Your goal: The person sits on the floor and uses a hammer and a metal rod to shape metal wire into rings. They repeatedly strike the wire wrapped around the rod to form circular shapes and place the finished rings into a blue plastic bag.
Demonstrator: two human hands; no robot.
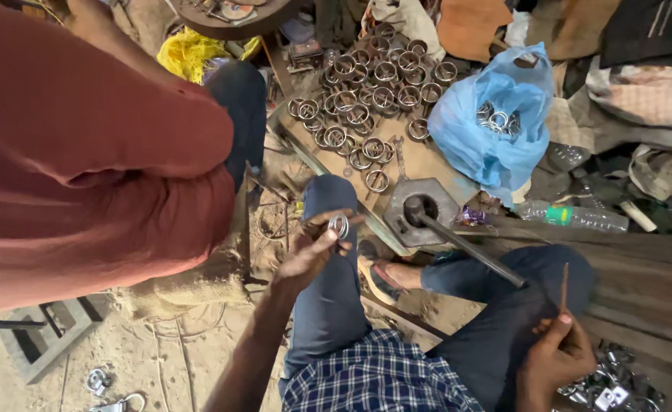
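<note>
The big grey press block [420, 210] sits past the knees on the board [427, 164], its long handle [469, 248] leaning back. The left hand [309, 255] pinches a small metal ring [339, 226] above the knee. The right hand [553, 355] grips a thin rod [564, 286] upright. Best to hold the ring flat (fingertips only on its edge).

Head-worn camera looks steeply down; close on lap and cluttered ground.
</note>
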